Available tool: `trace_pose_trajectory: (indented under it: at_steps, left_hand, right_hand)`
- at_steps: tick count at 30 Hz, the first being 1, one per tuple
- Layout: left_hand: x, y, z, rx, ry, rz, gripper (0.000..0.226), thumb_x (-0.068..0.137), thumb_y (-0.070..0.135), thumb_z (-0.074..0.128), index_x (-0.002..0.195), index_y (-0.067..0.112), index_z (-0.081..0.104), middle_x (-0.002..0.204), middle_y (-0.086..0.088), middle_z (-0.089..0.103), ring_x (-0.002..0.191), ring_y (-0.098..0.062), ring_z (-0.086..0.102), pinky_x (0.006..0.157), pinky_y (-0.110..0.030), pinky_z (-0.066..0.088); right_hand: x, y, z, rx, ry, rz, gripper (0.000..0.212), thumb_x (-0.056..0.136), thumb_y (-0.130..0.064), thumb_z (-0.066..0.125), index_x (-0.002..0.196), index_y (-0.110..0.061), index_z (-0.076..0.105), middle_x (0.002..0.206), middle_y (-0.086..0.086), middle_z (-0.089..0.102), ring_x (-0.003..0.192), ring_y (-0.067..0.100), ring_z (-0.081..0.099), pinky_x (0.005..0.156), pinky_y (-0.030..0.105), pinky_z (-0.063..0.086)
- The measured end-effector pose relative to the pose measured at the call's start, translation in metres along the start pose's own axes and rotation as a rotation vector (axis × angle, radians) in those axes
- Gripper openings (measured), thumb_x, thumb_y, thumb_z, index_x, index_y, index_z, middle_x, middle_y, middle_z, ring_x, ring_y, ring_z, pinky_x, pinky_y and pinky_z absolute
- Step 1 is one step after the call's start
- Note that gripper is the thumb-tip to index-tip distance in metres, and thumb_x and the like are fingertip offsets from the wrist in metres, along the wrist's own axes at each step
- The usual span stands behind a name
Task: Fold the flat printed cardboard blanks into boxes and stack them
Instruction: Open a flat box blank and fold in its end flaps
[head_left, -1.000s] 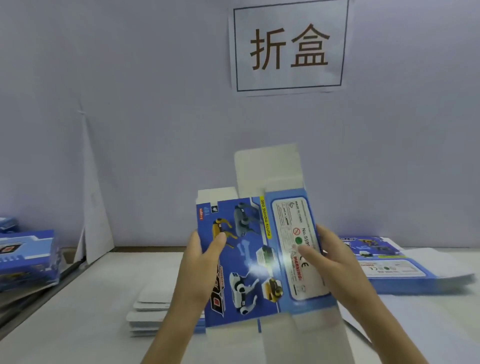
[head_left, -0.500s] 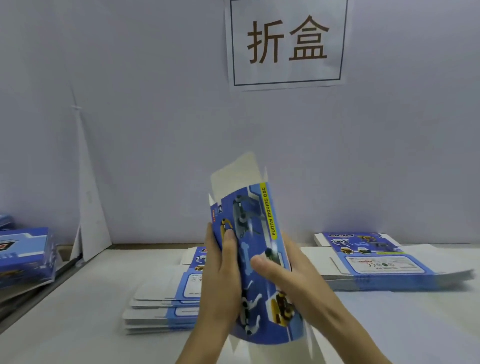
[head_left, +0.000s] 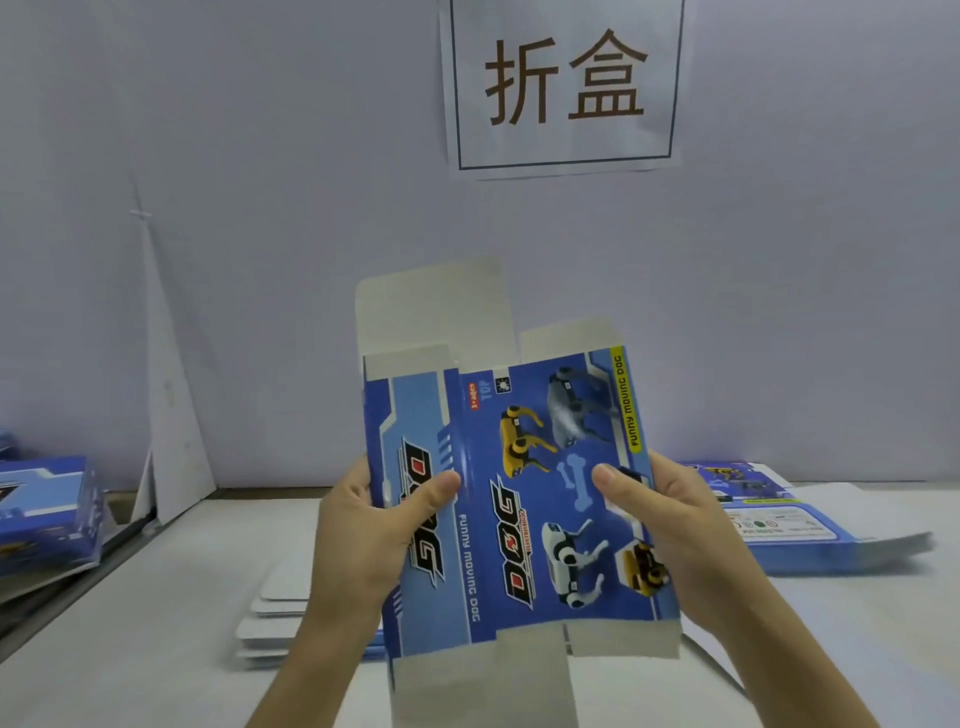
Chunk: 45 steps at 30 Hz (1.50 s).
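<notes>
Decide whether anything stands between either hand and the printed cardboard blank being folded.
Nothing visible does. The left hand and right hand both grip the blank directly, thumbs on its printed face.

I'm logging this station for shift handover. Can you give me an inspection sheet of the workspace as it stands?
Surface: white table, partly bare at front left.
Job's things: blank held upright off the table, end flaps unfolded; left stack of flat blanks behind the left hand; right stack at right; folded boxes at far left.
Clutter: white card leaning on the wall.
Grippers: left hand grips the blank's left edge; right hand grips its right edge.
Cables: nothing seen.
Surroundings: pale wall with a printed sign.
</notes>
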<state>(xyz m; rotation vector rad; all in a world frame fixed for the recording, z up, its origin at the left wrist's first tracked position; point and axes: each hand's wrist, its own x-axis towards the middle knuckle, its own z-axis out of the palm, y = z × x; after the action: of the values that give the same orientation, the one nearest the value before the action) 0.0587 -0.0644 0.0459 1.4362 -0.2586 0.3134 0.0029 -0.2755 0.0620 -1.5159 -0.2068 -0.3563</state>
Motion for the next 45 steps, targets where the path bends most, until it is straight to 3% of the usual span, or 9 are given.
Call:
trace_pose_trajectory:
  at_steps: [6,19,21,25,28,31,35,41,45]
  left_hand:
    - [0.001,0.005,-0.006,-0.110,-0.179,-0.074,0.047,0.064,0.029,0.072,0.109,0.024,0.058,0.094,-0.004,0.074,0.080,-0.030,0.073,0.065,-0.047,0.060]
    - [-0.003,0.009,-0.004,-0.007,-0.072,0.033,0.036,0.068,0.036,0.070,0.101,0.027,0.058,0.090,-0.002,0.074,0.076,-0.025,0.073,0.059,-0.040,0.061]
    - [-0.002,0.011,-0.004,-0.033,-0.127,0.006,0.048,0.063,0.041,0.071,0.106,0.027,0.056,0.095,-0.002,0.074,0.080,-0.025,0.073,0.061,-0.040,0.060]
    - [-0.006,0.016,0.000,0.004,-0.202,-0.003,0.068,0.049,0.049,0.074,0.110,0.038,0.046,0.102,0.009,0.069,0.083,-0.006,0.071,0.056,-0.019,0.055]
    - [-0.012,0.021,0.006,0.097,-0.244,0.043,0.116,0.039,0.053,0.078,0.138,0.049,0.017,0.119,0.024,0.051,0.095,0.013,0.060,0.059,-0.007,0.050]
    - [-0.014,0.024,0.005,0.059,-0.231,0.137,0.116,0.042,0.046,0.081,0.134,0.060,0.013,0.117,0.033,0.056,0.099,0.015,0.058,0.061,-0.004,0.049]
    - [-0.013,0.028,0.000,0.069,-0.308,0.156,0.099,0.046,0.043,0.081,0.124,0.063,0.023,0.099,0.038,0.061,0.094,0.009,0.063,0.060,-0.011,0.053]
    - [-0.010,0.024,-0.010,0.172,-0.421,0.226,0.085,0.058,0.030,0.082,0.129,0.046,0.037,0.111,0.023,0.062,0.106,-0.010,0.063,0.072,-0.021,0.056]
    - [-0.015,0.030,-0.015,0.350,-0.458,0.421,0.092,0.060,0.023,0.086,0.132,0.042,0.032,0.121,0.023,0.051,0.113,-0.003,0.055,0.075,-0.010,0.050]
  right_hand:
    - [0.000,-0.003,-0.002,0.040,0.001,-0.010,0.018,0.075,-0.030,0.063,0.083,-0.019,0.074,0.085,0.008,0.076,0.077,0.021,0.074,0.054,0.021,0.054]
    - [0.000,-0.001,0.007,-0.017,0.088,-0.074,0.030,0.073,-0.030,0.065,0.092,-0.008,0.065,0.080,0.006,0.075,0.074,0.017,0.073,0.053,0.019,0.053]
    - [0.000,-0.003,0.006,-0.036,0.088,-0.063,0.038,0.070,-0.035,0.066,0.096,-0.007,0.064,0.084,0.011,0.074,0.078,0.024,0.072,0.059,0.029,0.058]
    - [-0.001,-0.004,0.007,0.014,0.112,-0.093,0.024,0.074,-0.030,0.064,0.092,-0.015,0.067,0.080,0.005,0.076,0.072,0.018,0.073,0.049,0.020,0.053]
    - [-0.003,-0.004,0.011,0.014,0.155,-0.167,0.012,0.079,-0.025,0.063,0.087,-0.019,0.070,0.076,0.001,0.075,0.064,0.014,0.071,0.045,0.021,0.050]
    - [-0.006,-0.009,0.016,-0.034,0.086,-0.199,0.021,0.074,-0.034,0.066,0.092,-0.026,0.072,0.085,0.002,0.076,0.075,0.024,0.072,0.055,0.041,0.056]
    - [-0.005,-0.012,0.013,-0.036,-0.005,-0.196,0.019,0.080,-0.036,0.072,0.091,-0.021,0.067,0.080,-0.002,0.074,0.077,0.011,0.072,0.053,0.019,0.052]
    - [0.000,-0.015,0.001,0.273,-0.036,-0.008,0.066,0.082,-0.063,0.027,0.105,-0.023,0.073,0.108,0.005,0.072,0.096,0.019,0.069,0.080,0.034,0.049]
    - [-0.002,-0.021,-0.008,0.364,-0.029,0.027,0.065,0.074,-0.065,0.041,0.108,-0.020,0.074,0.102,0.007,0.073,0.094,0.022,0.067,0.093,0.046,0.047]
